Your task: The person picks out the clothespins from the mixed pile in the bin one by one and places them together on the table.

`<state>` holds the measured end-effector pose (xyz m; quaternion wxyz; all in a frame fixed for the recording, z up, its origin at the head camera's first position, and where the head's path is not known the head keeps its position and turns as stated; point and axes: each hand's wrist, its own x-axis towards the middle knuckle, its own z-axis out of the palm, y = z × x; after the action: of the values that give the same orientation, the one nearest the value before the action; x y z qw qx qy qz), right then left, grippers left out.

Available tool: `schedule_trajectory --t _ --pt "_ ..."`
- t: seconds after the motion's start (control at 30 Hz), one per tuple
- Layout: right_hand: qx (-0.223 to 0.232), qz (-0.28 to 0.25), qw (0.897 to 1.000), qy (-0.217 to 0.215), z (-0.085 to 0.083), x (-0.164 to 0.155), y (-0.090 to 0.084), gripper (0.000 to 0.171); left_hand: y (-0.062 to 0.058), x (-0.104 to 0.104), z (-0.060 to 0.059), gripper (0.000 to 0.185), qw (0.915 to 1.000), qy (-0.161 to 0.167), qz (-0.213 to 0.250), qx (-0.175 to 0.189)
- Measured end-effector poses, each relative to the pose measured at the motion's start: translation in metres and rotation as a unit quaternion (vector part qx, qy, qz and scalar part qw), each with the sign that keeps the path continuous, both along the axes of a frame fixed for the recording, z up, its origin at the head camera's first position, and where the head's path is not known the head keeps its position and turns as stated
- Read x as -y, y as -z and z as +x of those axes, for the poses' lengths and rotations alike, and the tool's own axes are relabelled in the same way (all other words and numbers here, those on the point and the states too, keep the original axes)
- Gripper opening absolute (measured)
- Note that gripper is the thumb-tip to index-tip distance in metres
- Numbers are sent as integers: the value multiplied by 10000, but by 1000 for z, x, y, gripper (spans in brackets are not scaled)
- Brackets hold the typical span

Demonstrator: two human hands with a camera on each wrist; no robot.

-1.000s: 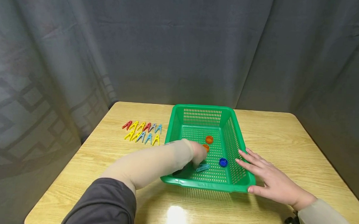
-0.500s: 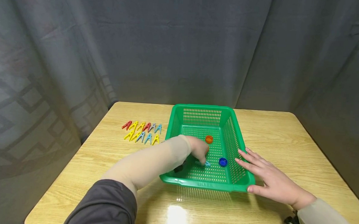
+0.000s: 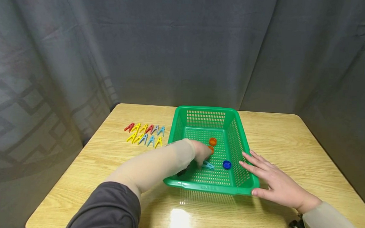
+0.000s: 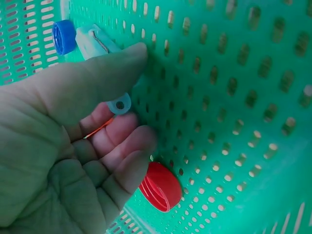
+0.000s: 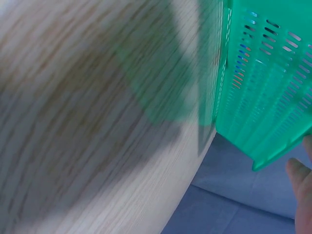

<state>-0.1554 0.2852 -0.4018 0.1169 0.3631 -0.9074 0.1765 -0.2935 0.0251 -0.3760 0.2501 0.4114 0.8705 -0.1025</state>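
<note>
My left hand [image 3: 201, 151] reaches down into a green plastic basket [image 3: 211, 188]. In the left wrist view a light blue clothespin [image 4: 95, 41] passes behind the thumb, its holed end showing between thumb and curled fingers; the hand pinches it near the basket floor. Beside these fingers lies an orange bottle cap [image 3: 211, 149], partly covered. Another orange cap [image 3: 213, 142], looking red in the left wrist view, sits a little farther back, and a blue cap [image 3: 227, 165] is to the right. My right hand [image 3: 269, 180] rests on the basket's right rim, fingers spread.
Left of the basket, two rows of clothespins lie on the wooden table [image 3: 108, 171], including a red clothespin [image 3: 129, 127], a yellow clothespin [image 3: 158, 142] and a blue clothespin [image 3: 151, 140]. A grey curtain [image 3: 172, 53] hangs behind the table.
The light blue clothespin has shifted slightly and turned on the basket floor under my left hand, which has moved a little. My right hand and the basket stay in place.
</note>
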Motion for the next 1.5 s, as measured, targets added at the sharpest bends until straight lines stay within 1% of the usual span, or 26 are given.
schedule_trajectory --t 0.13,0.23,0.43,0.5,0.63,0.73,0.83,0.97,1.07,1.23,1.37,1.47,1.5 --pt "5 15 10000 9 0 0 0 81 1 0 -3 20 9993 -141 356 21" --pt "24 24 10000 15 0 0 1 81 2 -1 -6 22 9978 -222 627 74" --pt "56 31 10000 25 0 -1 1 80 2 -3 -12 27 9939 -351 1010 283" --pt "56 31 10000 29 0 -1 1 80 4 -4 -16 28 9918 -363 1190 292" --pt "44 49 10000 25 0 0 1 79 1 -5 -21 25 9854 -491 1572 433" --pt "45 68 10000 29 0 0 1 78 -3 -4 -21 24 9795 -654 1807 600" --pt "61 71 10000 32 0 0 1 78 -5 -3 -21 24 9755 -683 1988 641" --pt "64 66 10000 21 0 0 1 78 -9 0 -23 25 9665 -826 2285 822" --pt "77 76 9999 30 0 0 1 78 -13 3 -24 25 9564 -980 2563 996" --pt "114 89 9999 57 1 0 2 78 -18 9 -29 26 9426 -1063 2996 1026" --pt "117 93 9999 58 1 -1 2 78 -21 14 -33 26 9304 -1188 3301 1061" --pt "125 99 9999 54 0 -1 2 78 -28 20 -33 25 9205 -1309 3509 1115" --pt "131 97 9999 57 1 0 2 78 -31 22 -33 25 9184 -1326 3562 1097"
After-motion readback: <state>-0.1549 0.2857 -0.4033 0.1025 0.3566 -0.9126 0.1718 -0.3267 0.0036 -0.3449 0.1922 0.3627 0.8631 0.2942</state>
